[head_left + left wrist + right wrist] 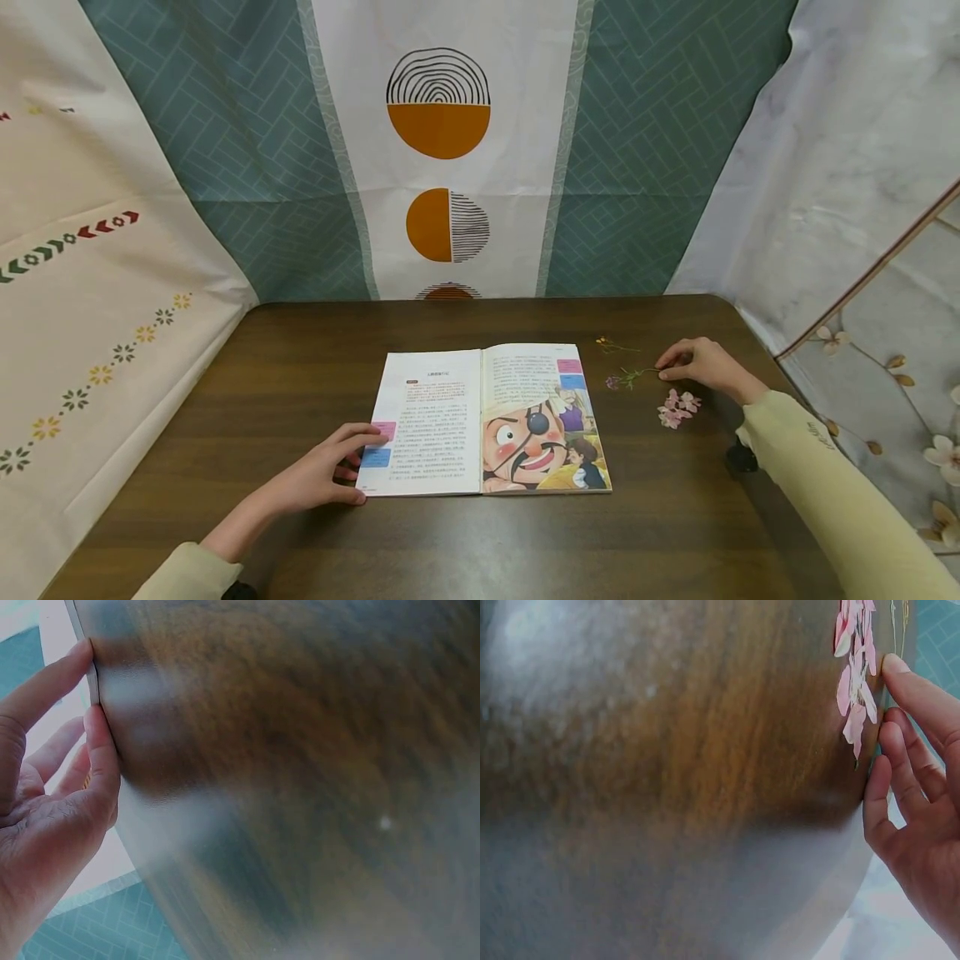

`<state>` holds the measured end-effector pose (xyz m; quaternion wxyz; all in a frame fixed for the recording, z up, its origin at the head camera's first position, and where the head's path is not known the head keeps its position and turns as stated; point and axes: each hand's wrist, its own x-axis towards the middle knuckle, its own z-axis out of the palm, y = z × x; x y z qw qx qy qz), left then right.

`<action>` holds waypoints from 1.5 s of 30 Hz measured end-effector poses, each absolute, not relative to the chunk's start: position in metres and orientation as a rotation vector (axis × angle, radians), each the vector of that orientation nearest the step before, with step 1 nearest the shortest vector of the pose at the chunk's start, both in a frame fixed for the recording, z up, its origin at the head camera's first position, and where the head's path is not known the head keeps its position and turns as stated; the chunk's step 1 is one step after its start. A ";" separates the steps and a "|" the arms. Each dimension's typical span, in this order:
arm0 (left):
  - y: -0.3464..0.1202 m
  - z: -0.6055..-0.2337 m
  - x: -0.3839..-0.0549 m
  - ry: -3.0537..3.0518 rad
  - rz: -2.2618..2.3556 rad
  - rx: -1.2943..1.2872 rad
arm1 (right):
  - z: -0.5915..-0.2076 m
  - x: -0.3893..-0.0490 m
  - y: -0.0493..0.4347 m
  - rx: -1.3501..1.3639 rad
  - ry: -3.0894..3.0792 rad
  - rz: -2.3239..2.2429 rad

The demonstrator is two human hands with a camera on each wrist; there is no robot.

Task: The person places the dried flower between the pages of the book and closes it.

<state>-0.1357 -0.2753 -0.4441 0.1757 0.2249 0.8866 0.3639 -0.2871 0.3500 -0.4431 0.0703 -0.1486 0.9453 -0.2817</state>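
Head view: an open book (pixel 438 462) is spread on the table (pixel 555 542); a purple flower (pixel 628 377) is laid just beyond its right edge.
Purple flower's axis: roughly left to right, its bloom pointed toward the book, its stem's bare end met by the fingertips of the right hand (pixel 708 367).
Nearer side: the right hand; from it the bloom is found to the left, while the left hand (pixel 322 471) is parted from it by the whole book.
Right grip: fingers bent at the stem; whether it is truly pinched cannot be told.
Left grip: nothing clasped; the book's left edge is touched by loose fingers.
Neighbours: an orange flower (pixel 602 341) is placed beyond, pink flowers (pixel 678 409) nearer the person.
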 end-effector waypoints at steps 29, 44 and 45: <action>-0.274 -0.444 -0.135 2.497 1.049 0.619 | -0.442 -0.282 0.337 -0.436 2.981 -0.777; -0.275 -0.445 -0.135 2.503 1.049 0.629 | -0.431 -0.276 0.321 -0.415 3.021 -0.875; -0.275 -0.446 -0.135 2.504 1.049 0.631 | -0.431 -0.276 0.319 -0.418 3.026 -0.878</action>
